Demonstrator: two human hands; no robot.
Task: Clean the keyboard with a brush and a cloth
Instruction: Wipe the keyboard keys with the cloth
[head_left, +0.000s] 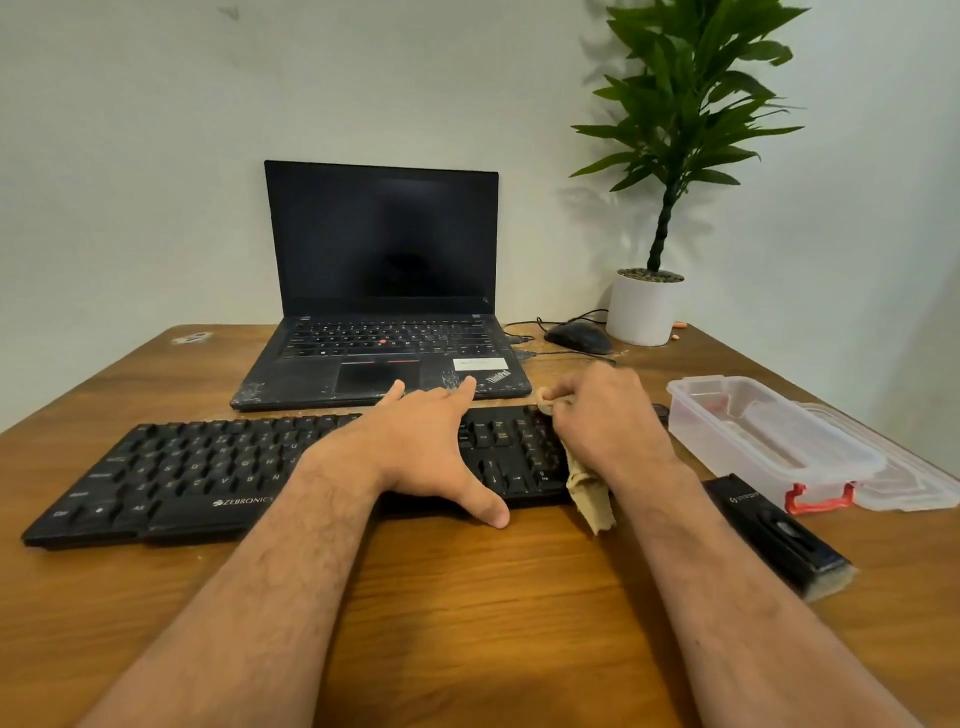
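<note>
A black keyboard (187, 473) lies across the wooden table (467, 597) in front of me. My left hand (426, 447) rests spread over its right-middle part, thumb on the front edge and fingers reaching past the far edge. My right hand (608, 415) presses a tan cloth (589, 493) onto the keyboard's right end; the cloth's tail hangs over the front edge. A black brush (774, 535) with pale bristles lies on the table to the right of my right forearm.
An open black laptop (382, 312) stands right behind the keyboard. A clear plastic box (753, 441) with red clips sits on its lid at the right. A black mouse (579, 336) and a potted plant (644, 306) stand at the back right.
</note>
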